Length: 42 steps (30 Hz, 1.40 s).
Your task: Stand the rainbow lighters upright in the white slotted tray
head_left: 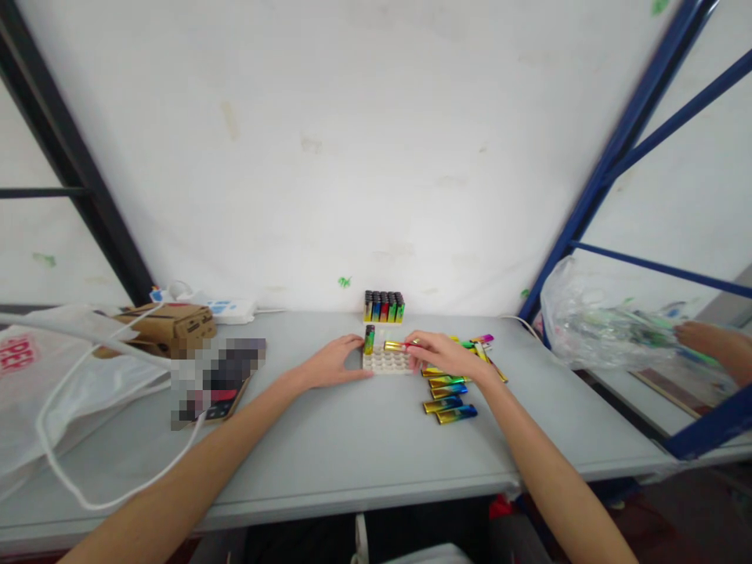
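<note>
A white slotted tray [385,362] lies on the grey table [352,439], with one coloured lighter [369,339] standing upright in its left corner. My left hand [332,363] rests against the tray's left side, fingers curled on its edge. My right hand [440,352] is over the tray's right side, pinching a gold and red lighter [395,345] that lies sideways above the slots. Several loose metallic lighters [450,395] lie in a row just right of the tray.
A full tray of upright lighters [384,307] stands by the wall. A cardboard box [168,325], a white bag [52,384] and a power strip [226,308] sit at the left. Behind a blue frame [611,164] at the right, another person's hand [708,345] touches a plastic bag [599,325].
</note>
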Each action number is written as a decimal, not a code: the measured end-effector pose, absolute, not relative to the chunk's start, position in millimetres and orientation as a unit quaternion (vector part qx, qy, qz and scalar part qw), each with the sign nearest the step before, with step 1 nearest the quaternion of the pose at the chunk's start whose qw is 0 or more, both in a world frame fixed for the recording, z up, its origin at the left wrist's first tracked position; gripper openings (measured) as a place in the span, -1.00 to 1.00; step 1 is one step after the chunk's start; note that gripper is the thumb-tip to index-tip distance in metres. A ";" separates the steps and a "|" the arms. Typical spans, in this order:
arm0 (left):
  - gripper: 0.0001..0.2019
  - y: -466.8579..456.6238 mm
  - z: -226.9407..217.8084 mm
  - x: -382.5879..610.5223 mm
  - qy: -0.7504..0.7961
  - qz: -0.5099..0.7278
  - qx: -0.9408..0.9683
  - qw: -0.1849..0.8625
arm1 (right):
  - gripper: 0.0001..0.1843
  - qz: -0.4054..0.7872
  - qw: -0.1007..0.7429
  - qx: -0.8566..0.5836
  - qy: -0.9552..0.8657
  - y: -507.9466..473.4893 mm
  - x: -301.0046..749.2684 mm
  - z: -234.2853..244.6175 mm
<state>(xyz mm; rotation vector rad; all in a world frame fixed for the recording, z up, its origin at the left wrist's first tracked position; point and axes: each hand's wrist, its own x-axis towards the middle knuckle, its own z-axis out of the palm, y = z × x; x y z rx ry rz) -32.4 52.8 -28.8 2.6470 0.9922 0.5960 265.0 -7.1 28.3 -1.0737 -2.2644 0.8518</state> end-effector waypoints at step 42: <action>-0.30 48.1 -29.6 -28.7 0.344 0.222 0.903 0.133 | -0.33 0.512 0.460 -0.451 -0.568 2.7 202.7 -11.6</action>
